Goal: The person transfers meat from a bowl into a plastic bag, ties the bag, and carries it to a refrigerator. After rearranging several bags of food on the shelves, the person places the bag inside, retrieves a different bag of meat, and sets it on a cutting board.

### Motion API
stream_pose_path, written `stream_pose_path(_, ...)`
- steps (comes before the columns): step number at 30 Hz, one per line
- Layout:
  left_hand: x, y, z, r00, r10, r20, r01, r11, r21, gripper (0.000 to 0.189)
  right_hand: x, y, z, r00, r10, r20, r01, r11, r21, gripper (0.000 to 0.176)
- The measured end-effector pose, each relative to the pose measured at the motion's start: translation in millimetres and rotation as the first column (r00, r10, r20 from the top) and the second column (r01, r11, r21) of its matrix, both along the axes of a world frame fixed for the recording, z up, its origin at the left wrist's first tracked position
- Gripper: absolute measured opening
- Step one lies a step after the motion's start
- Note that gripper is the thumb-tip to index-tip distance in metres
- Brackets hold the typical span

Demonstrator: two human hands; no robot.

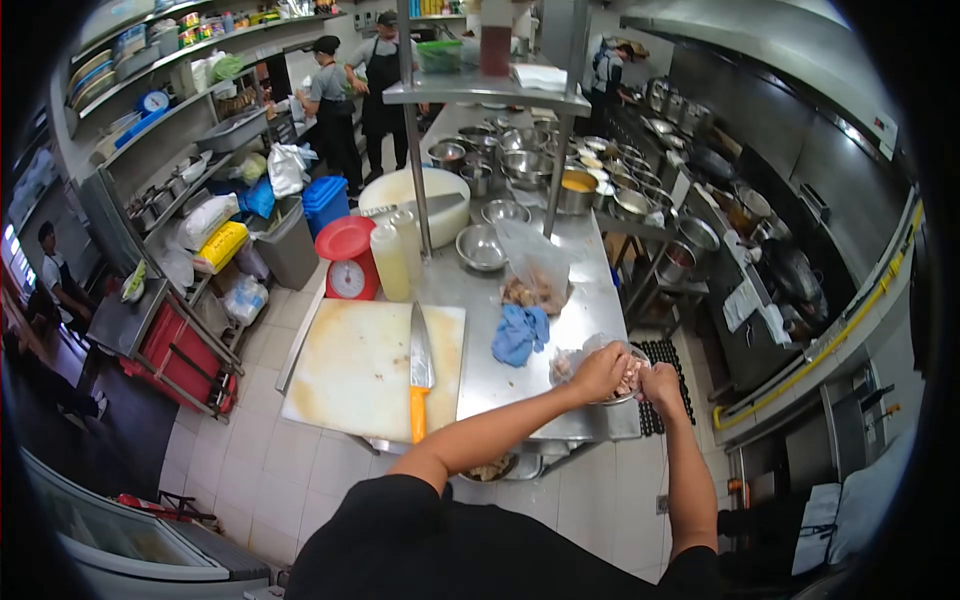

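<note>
A small steel bowl (628,388) is seen at the near right corner of the steel desk (500,385), right at its front edge. The bowl is filled with meat pieces (630,376), pale pink and glistening, cut small and heaped together; most of the heap is covered by the two hands. The left hand (600,372) is curled over the bowl from its left side, with the fingers closed down on the meat pieces. The right hand (660,384) is bunched at the bowl's right rim, touching the left hand; whether the rim or the meat is gripped by it cannot be told. A crumpled clear plastic bag (568,362) is pressed against the bowl's left side. Further in from the front edge, near the desk's middle, a blue cloth (520,335) is laid, and behind it an open plastic bag with brownish meat (535,285) is stood upright. The near left corner of the desk is taken up by a pale, stained cutting board (350,370), on whose right edge a cleaver with an orange handle (420,365) is laid, handle towards the front. At the board's far edge a red scale (348,262) is placed.
</note>
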State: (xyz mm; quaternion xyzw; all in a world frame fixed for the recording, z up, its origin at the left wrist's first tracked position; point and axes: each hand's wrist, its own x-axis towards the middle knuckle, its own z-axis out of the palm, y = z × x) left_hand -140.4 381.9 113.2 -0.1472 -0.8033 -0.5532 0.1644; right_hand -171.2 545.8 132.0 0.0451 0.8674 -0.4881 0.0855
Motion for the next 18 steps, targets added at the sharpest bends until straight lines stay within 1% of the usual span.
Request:
stream_pose_path(1, -7.7, 0.0, -5.8, 0.998, 0.062, 0.005, -0.062, 0.996, 0.059, 0.022, -2.5, -6.7, 13.1, 0.999, 0.027, -0.022, -0.024, 0.993, 0.113, 0.026)
stream_pose_path(2, -18.1, -0.9, -10.5, 0.997, 0.050, 0.059, -0.056, 0.994, 0.093, 0.024, -6.9, -13.5, 24.8, 0.998, 0.052, -0.041, -0.041, 0.973, 0.228, 0.026)
stream_pose_path(3, -25.6, -1.9, -15.9, 0.992, 0.032, 0.120, -0.047, 0.990, 0.130, 0.026, -20.4, -14.7, 24.5, 0.993, 0.113, -0.040, -0.093, 0.933, 0.347, 0.029)
stream_pose_path(4, -28.0, -6.8, -13.5, 0.993, 0.024, 0.117, -0.040, 0.990, 0.135, 0.026, -38.8, -13.4, 16.1, 0.986, 0.166, -0.022, -0.137, 0.876, 0.462, 0.033)
stream_pose_path(5, -31.0, -14.6, -7.6, 0.984, -0.026, 0.174, 0.016, 0.998, 0.058, 0.026, -60.5, -17.0, 1.9, 0.957, 0.266, -0.118, -0.143, 0.782, 0.606, 0.036)
stream_pose_path(6, -30.4, -16.8, -7.0, 0.964, -0.090, 0.251, 0.096, 0.995, -0.010, 0.027, -72.9, -11.5, -9.3, 0.917, 0.361, -0.170, -0.126, 0.666, 0.735, 0.040)
stream_pose_path(7, -30.6, -19.9, -7.1, 0.942, -0.264, 0.209, 0.235, 0.960, 0.154, 0.026, -67.5, -24.7, -0.1, 0.940, 0.290, -0.182, -0.080, 0.702, 0.708, 0.041)
stream_pose_path(8, -94.6, -19.1, -86.3, 0.983, -0.169, 0.070, 0.182, 0.874, -0.450, 0.023, -69.6, -29.7, -2.4, 0.915, 0.349, -0.203, -0.099, 0.682, 0.725, 0.036)
stream_pose_path(9, -99.1, -30.0, -81.5, 0.972, -0.220, -0.086, 0.075, 0.632, -0.772, 0.024, -69.9, -36.8, 1.7, 0.884, 0.400, -0.241, -0.091, 0.654, 0.751, 0.030)
stream_pose_path(10, -110.2, -37.2, -100.2, 0.999, 0.016, -0.034, -0.029, 0.907, -0.421, 0.024, -82.1, -36.0, -12.7, 0.846, 0.448, -0.290, -0.063, 0.623, 0.780, 0.026)
stream_pose_path(11, -70.7, -40.9, -52.3, 0.986, 0.169, 0.016, -0.165, 0.976, -0.145, 0.023, -81.3, -39.1, -13.5, 0.828, 0.456, -0.326, -0.042, 0.630, 0.775, 0.026)
stream_pose_path(12, -54.6, -44.8, -28.7, 0.980, 0.190, 0.054, -0.182, 0.975, -0.125, 0.020, -74.8, -46.8, -3.4, 0.880, 0.408, -0.242, -0.078, 0.627, 0.775, 0.027)
stream_pose_path(13, -46.3, -48.3, -14.3, 0.976, 0.213, 0.037, -0.203, 0.964, -0.173, 0.018, -66.6, -55.0, 9.0, 0.931, 0.322, -0.172, -0.089, 0.658, 0.748, 0.030)
stream_pose_path(14, -43.7, -50.9, -8.9, 0.972, 0.227, 0.054, -0.215, 0.961, -0.171, 0.017, -66.5, -60.3, 16.0, 0.952, 0.298, -0.068, -0.154, 0.661, 0.734, 0.033)
stream_pose_path(15, -44.7, -52.8, -10.4, 0.970, 0.243, 0.028, -0.235, 0.958, -0.164, 0.017, -63.6, -62.9, 12.9, 0.948, 0.282, -0.151, -0.088, 0.685, 0.724, 0.035)
stream_pose_path(16, -44.1, -54.6, -9.0, 0.967, 0.253, 0.008, -0.249, 0.955, -0.162, 0.018, -55.8, -71.0, 22.8, 0.958, 0.265, -0.114, -0.100, 0.676, 0.730, 0.034)
stream_pose_path(17, -41.3, -54.9, -7.0, 0.966, 0.255, 0.047, -0.245, 0.957, -0.154, 0.018, -45.5, -78.6, 33.5, 0.974, 0.215, -0.068, -0.095, 0.663, 0.743, 0.032)
stream_pose_path(18, -40.9, -53.6, -8.0, 0.962, 0.270, 0.022, -0.266, 0.956, -0.125, 0.018, -39.3, -85.5, 41.7, 0.977, 0.200, -0.068, -0.085, 0.668, 0.739, 0.027)
